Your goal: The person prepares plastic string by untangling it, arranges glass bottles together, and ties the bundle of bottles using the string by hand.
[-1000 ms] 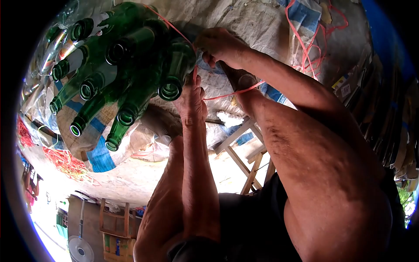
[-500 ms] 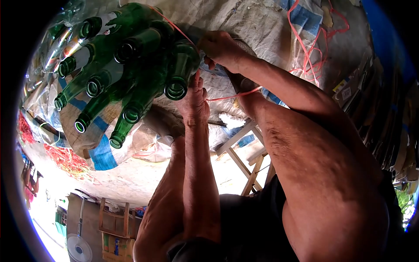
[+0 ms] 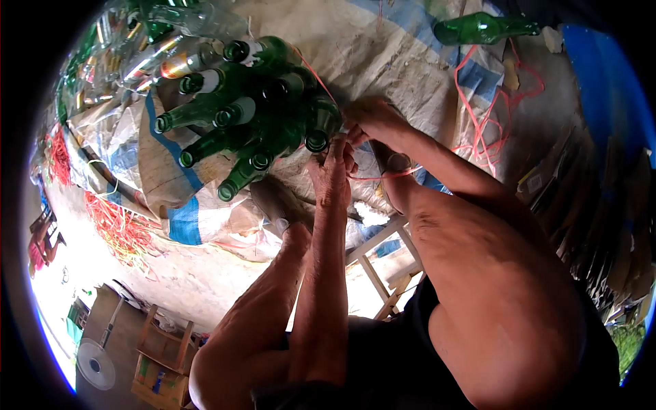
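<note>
A bundle of green glass bottles (image 3: 273, 126) lies with its open necks toward me, left of my hands. A pink plastic string (image 3: 316, 76) runs tight along the bundle's upper right side to my fingers. My left hand (image 3: 331, 171) is closed on the string close under the nearest bottle's mouth. Just above it, my right hand (image 3: 374, 124) has its fingers pinched on the string too, the two hands almost touching. From the hands a loose length of string crosses toward my right ankle. The exact crossing of the string is hidden by my fingers.
A loose green bottle (image 3: 485, 29) lies at the upper right, near tangled pink string (image 3: 502, 102). More bottles (image 3: 184, 20) are piled at the upper left. A heap of string (image 3: 119, 229), a wooden stool (image 3: 386, 263), stacked cardboard (image 3: 594, 212) and a fan (image 3: 96, 363) surround me.
The view has pulled back, so the bundle appears smaller and further right, and a loose bottle shows at the upper right. My hands have come closer together at the string.
</note>
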Available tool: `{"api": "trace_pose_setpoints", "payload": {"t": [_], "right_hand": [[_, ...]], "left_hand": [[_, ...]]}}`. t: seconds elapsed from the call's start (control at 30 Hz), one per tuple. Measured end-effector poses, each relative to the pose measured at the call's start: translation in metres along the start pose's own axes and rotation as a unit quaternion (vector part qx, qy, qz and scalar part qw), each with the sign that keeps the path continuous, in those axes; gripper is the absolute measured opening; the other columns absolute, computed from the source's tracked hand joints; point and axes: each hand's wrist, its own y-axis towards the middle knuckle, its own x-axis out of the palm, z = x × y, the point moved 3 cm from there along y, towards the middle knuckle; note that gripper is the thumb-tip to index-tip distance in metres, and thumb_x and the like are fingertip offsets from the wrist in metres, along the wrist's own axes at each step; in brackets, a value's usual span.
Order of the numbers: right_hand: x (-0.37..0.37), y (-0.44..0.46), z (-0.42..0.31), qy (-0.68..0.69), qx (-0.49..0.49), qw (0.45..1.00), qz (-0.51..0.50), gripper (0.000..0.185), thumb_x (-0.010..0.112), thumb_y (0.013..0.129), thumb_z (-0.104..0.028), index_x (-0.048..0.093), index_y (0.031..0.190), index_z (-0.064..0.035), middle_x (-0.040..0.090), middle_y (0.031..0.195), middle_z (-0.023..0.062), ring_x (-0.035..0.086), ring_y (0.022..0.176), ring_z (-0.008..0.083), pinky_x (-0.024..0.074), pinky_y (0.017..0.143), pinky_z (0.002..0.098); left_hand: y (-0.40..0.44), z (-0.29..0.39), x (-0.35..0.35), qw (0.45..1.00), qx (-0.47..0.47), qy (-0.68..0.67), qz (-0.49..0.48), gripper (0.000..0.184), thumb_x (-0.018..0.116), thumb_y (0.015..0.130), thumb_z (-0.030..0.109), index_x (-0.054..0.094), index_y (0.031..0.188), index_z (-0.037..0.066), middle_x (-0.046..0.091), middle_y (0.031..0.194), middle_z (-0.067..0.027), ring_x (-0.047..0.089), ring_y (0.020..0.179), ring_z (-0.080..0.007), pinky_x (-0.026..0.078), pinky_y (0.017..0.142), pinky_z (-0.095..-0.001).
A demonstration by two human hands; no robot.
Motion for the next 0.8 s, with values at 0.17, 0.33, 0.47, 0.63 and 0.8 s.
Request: {"api": "trace_pose_setpoints", "payload": {"t": [0.17,0.33,0.47,0.63,0.8], "right_hand": [[-0.005,-0.049,0.003,-0.027,0.025,0.996,-0.076,0.032,0.059,0.102,-0.033,0.065,0.107,-0.0021,0.068,0.092,0.0076,0.07,0.079,0.0176,0.0606,0.069,0.0323],[-0.009,-0.086,0.001,-0.121,-0.019,0.981,-0.152,0.034,0.06,0.101,-0.033,0.069,0.102,-0.0006,0.066,0.092,0.0049,0.063,0.087,0.0107,0.0501,0.073,0.027],[-0.01,-0.125,-0.016,-0.212,-0.141,0.947,-0.197,0.027,0.064,0.097,-0.025,0.071,0.115,-0.0068,0.063,0.103,0.0102,0.065,0.092,0.0169,0.0513,0.077,0.0311],[-0.029,-0.131,0.002,-0.291,-0.166,0.93,-0.15,0.031,0.069,0.092,-0.024,0.07,0.119,-0.0077,0.064,0.111,0.0154,0.066,0.093,0.0234,0.0527,0.079,0.033],[-0.03,-0.13,-0.021,-0.345,-0.069,0.919,-0.177,0.029,0.066,0.1,-0.029,0.064,0.084,-0.0051,0.068,0.101,0.0061,0.062,0.092,0.0113,0.0546,0.082,0.03]], "left_hand": [[-0.008,-0.01,0.01,1.0,-0.001,-0.029,-0.008,0.016,0.062,0.1,0.018,0.063,0.091,0.004,0.057,0.072,-0.0024,0.049,0.058,-0.0114,0.045,0.057,-0.0301],[-0.021,-0.03,0.017,0.99,-0.001,-0.139,-0.03,0.01,0.056,0.103,0.011,0.061,0.095,0.006,0.066,0.077,-0.0064,0.065,0.068,-0.0181,0.054,0.063,-0.034],[-0.039,-0.035,0.023,0.988,-0.014,-0.154,-0.02,0.009,0.059,0.102,0.012,0.061,0.098,0.004,0.067,0.082,-0.0071,0.067,0.074,-0.0208,0.058,0.071,-0.0371],[-0.056,-0.031,0.026,0.989,0.002,-0.147,-0.006,0.008,0.063,0.098,0.012,0.062,0.1,0.005,0.067,0.086,-0.0069,0.067,0.081,-0.0219,0.057,0.077,-0.038],[-0.063,-0.022,0.03,0.991,-0.003,-0.129,-0.028,0.009,0.065,0.093,0.01,0.064,0.101,0.004,0.068,0.09,-0.007,0.067,0.086,-0.0205,0.055,0.078,-0.0368]]}}
